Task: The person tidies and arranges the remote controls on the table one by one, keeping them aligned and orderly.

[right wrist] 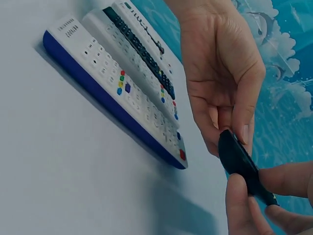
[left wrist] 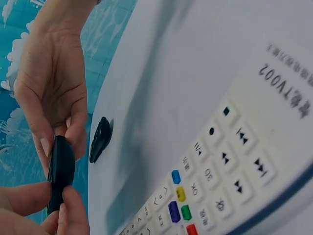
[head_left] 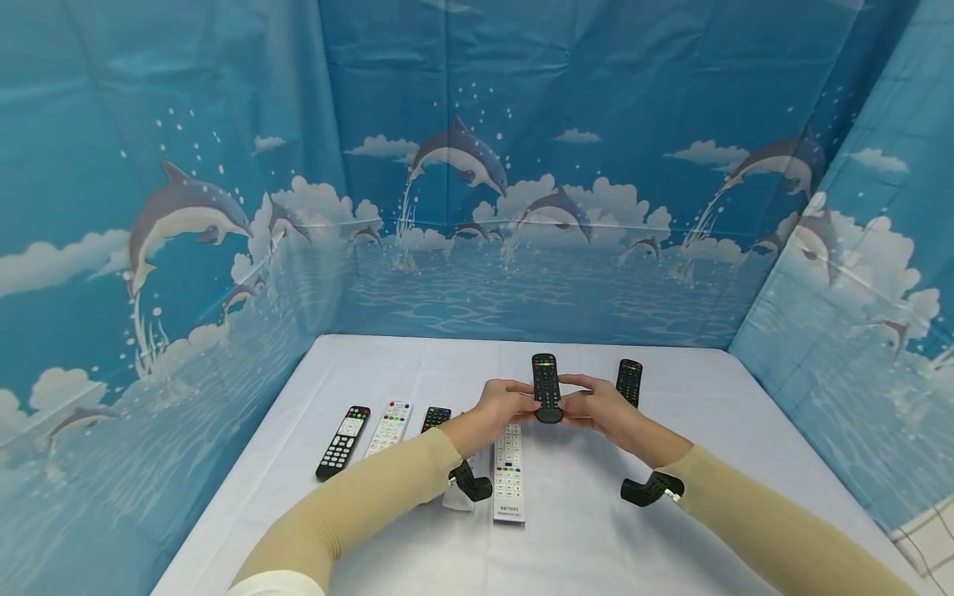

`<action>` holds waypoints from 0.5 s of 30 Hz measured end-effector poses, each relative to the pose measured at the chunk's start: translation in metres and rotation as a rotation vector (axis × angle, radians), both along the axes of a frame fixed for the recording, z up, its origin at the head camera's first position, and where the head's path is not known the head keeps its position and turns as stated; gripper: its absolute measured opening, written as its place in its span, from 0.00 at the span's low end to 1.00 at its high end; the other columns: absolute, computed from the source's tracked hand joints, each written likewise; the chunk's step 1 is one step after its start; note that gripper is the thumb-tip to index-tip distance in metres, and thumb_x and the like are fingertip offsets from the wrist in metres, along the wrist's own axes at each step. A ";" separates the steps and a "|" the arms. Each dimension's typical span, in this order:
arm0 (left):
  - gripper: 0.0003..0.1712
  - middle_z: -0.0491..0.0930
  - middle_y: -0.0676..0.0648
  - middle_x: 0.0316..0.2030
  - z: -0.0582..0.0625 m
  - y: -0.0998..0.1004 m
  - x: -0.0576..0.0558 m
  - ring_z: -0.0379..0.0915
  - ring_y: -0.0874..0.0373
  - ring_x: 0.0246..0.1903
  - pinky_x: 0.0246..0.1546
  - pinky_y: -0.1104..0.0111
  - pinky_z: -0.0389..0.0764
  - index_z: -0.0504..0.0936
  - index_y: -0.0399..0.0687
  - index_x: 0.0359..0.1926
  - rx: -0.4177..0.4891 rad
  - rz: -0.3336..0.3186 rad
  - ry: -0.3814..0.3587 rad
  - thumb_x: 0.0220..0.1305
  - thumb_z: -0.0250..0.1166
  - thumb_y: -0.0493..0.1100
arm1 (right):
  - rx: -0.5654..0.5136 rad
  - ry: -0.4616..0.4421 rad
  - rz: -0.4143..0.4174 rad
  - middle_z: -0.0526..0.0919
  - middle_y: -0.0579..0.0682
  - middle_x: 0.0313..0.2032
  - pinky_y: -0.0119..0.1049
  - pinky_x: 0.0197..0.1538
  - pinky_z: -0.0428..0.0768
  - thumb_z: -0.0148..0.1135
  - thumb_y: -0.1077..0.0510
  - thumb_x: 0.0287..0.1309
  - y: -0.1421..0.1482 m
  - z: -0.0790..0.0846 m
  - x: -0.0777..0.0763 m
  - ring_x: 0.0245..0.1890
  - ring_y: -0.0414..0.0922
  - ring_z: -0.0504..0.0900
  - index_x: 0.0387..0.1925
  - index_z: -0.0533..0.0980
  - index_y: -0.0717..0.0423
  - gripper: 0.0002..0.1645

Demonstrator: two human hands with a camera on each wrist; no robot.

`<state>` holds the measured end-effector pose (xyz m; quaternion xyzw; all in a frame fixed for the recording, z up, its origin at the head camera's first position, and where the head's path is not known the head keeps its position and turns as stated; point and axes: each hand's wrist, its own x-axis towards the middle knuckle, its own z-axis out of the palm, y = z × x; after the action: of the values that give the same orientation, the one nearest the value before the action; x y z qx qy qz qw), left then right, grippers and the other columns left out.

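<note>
Both hands hold one black remote control [head_left: 546, 385] above the far middle of the table. Its button face, with a coloured row near the top, shows in the head view. My left hand [head_left: 503, 406] pinches its left edge between thumb and fingers, and my right hand [head_left: 596, 406] pinches the right edge. The wrist views show the remote [left wrist: 62, 164] edge-on, fingertips at both sides. Below the left hand lies a long white remote [head_left: 509, 488], its top end near the fingers. Another black remote [head_left: 629, 381] lies beyond the right hand, partly hidden by it.
On the left of the white-covered table [head_left: 581, 530] lie a black-and-white remote [head_left: 343, 443], a white remote [head_left: 389, 426] and a black remote [head_left: 436, 418]. The left arm partly covers some, including another white remote [head_left: 458, 499]. Blue dolphin curtains [head_left: 522, 281] surround the table.
</note>
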<state>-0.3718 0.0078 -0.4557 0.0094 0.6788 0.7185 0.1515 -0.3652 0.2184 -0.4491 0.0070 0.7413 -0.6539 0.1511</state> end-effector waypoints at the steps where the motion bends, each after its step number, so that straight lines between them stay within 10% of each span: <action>1: 0.16 0.83 0.42 0.41 0.000 -0.001 0.003 0.84 0.54 0.37 0.43 0.64 0.85 0.84 0.35 0.51 -0.003 -0.002 -0.012 0.61 0.69 0.30 | 0.002 -0.002 -0.002 0.79 0.63 0.53 0.48 0.54 0.82 0.62 0.67 0.64 0.000 -0.001 0.003 0.44 0.50 0.85 0.75 0.60 0.56 0.40; 15: 0.20 0.84 0.38 0.39 -0.006 -0.012 0.038 0.86 0.51 0.36 0.42 0.63 0.86 0.82 0.29 0.53 0.014 -0.094 -0.107 0.57 0.66 0.24 | 0.007 -0.064 -0.004 0.80 0.63 0.51 0.44 0.47 0.85 0.62 0.68 0.62 -0.003 -0.021 0.044 0.43 0.51 0.86 0.73 0.62 0.59 0.38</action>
<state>-0.3338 -0.0040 -0.4613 0.0040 0.6634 0.7148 0.2211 -0.3213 0.2149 -0.4703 0.0299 0.7383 -0.6512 0.1732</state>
